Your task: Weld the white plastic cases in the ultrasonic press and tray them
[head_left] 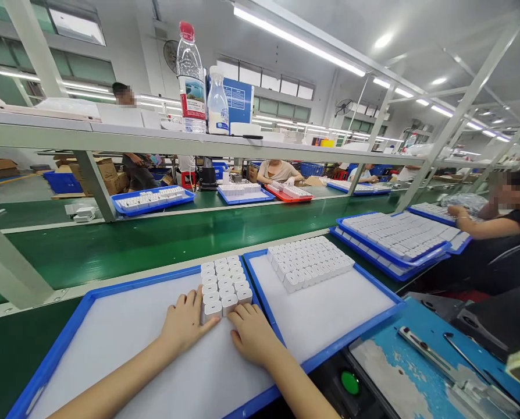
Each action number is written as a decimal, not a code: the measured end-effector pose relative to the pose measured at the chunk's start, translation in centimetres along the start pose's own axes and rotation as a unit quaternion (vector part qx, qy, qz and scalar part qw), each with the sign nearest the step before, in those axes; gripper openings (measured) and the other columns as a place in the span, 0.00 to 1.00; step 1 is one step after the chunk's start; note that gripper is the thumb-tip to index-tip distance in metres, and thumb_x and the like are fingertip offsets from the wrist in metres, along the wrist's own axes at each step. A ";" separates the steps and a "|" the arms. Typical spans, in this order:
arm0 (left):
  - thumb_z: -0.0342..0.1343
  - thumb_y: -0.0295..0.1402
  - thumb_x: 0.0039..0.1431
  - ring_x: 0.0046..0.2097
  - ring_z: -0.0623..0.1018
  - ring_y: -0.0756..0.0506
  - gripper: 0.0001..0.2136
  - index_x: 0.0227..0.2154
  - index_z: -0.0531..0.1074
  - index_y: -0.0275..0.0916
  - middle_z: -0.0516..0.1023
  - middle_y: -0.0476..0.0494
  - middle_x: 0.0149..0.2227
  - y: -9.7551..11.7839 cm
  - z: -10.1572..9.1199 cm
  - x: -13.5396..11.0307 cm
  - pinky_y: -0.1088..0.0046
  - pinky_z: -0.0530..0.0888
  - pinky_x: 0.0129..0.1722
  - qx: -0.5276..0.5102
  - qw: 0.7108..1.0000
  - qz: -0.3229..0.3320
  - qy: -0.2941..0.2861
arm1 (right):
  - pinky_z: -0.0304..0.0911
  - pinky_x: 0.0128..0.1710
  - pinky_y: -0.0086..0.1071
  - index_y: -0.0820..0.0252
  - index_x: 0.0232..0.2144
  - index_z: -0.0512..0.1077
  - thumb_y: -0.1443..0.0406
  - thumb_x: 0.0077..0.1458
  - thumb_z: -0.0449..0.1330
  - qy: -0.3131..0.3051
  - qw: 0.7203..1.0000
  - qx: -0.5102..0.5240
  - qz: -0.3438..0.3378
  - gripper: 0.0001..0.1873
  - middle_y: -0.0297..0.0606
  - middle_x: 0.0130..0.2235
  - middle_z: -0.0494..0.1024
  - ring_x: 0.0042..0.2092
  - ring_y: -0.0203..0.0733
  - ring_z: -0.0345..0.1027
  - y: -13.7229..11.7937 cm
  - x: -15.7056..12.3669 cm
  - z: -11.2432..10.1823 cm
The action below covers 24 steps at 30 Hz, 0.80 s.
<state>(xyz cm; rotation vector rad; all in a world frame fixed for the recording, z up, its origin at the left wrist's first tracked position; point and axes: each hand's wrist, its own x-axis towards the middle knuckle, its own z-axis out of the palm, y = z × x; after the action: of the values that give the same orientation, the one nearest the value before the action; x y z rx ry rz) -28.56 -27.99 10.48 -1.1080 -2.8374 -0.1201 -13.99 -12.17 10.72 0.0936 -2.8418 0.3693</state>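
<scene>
A compact block of white power adapters, each with a small dark slot on its upward end, stands in rows at the far right corner of a blue tray. Along the block's left side lies my left hand, fingers stretched forward and thumb spread across the front. My right hand rests its slightly bent fingers against the front right adapters, thumb apart. Both hands touch the block from outside, and neither is wrapped round a single adapter. The fingertips of the right hand are partly hidden.
A second blue tray with more adapters adjoins on the right. Stacked trays stand beyond it, near a co-worker. A green conveyor belt runs behind. A blue-topped fixture and green button are at lower right.
</scene>
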 end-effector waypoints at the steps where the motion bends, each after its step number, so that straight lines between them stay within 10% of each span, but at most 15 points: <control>1: 0.39 0.60 0.52 0.53 0.64 0.31 0.42 0.62 0.52 0.31 0.64 0.27 0.56 0.1 0.0 0.0 0.54 0.65 0.43 0.005 1.000 -0.001 0.004 | 0.57 0.47 0.40 0.58 0.46 0.66 0.65 0.57 0.52 -0.003 1.000 -0.011 -0.001 0.13 0.41 0.47 0.70 0.47 0.46 0.60 0.0 0.0 0.1; 11: 0.48 0.62 0.44 0.58 0.62 0.34 0.45 0.62 0.52 0.40 0.62 0.35 0.59 -2.8 -1.4 0.6 0.59 0.65 0.51 -0.116 0.990 0.041 -0.070 | 0.59 0.45 0.39 0.60 0.44 0.67 0.66 0.56 0.53 0.004 0.999 -0.036 -0.014 0.13 0.42 0.44 0.70 0.46 0.46 0.60 0.0 -0.2 0.2; 18: 0.43 0.55 0.54 0.56 0.65 0.35 0.35 0.61 0.56 0.41 0.64 0.34 0.56 -2.1 -0.3 0.1 0.56 0.64 0.51 -0.076 0.996 0.047 0.007 | 0.57 0.46 0.38 0.57 0.44 0.69 0.68 0.55 0.52 0.019 0.997 -0.047 -0.062 0.14 0.41 0.44 0.72 0.47 0.45 0.61 0.5 0.0 0.7; 24: 0.52 0.56 0.45 0.61 0.62 0.36 0.43 0.62 0.52 0.38 0.63 0.34 0.60 -5.4 -2.4 1.0 0.62 0.65 0.55 -0.124 0.980 0.121 -0.101 | 0.57 0.39 0.34 0.58 0.34 0.71 0.69 0.55 0.51 0.106 0.994 -0.012 -0.014 0.09 0.38 0.34 0.74 0.39 0.42 0.65 0.6 -0.5 -0.4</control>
<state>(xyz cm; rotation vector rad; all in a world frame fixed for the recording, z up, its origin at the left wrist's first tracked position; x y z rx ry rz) -32.82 -31.58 12.78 -1.5931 -2.8873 -0.3716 -13.48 -11.43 10.81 0.0852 -2.6320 0.3172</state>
